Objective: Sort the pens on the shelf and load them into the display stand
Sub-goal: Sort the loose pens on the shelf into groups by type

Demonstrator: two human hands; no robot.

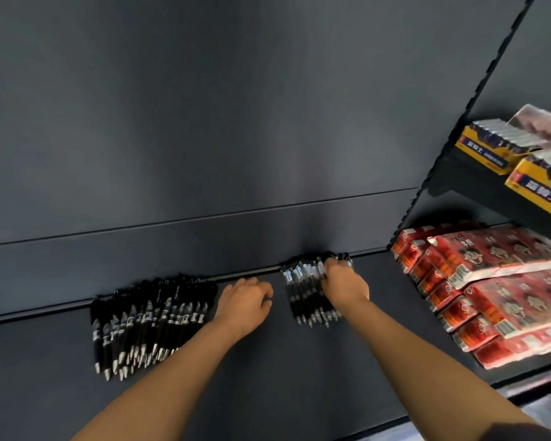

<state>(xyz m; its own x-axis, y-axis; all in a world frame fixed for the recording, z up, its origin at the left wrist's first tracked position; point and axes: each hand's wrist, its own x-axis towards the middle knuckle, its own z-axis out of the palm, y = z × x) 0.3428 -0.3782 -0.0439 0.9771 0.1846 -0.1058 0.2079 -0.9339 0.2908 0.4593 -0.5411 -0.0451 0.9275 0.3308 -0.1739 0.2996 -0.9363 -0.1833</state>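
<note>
Two piles of black pens lie on a dark shelf (299,377) against its back wall. The larger left pile (147,323) is fanned out with tips toward me. The smaller right pile (303,291) lies side by side. My right hand (344,283) rests on the right pile's far end, its fingers curled over the pens there. My left hand (244,299) sits on the bare shelf between the piles, fingers loosely curled, holding nothing that I can see. No display stand is in view.
Right of the shelf upright (458,128), red snack packs (497,291) are stacked on the neighbouring shelf. Yellow boxes (490,151) stand on the shelf above them. The dark back panel (204,122) rises behind the pens.
</note>
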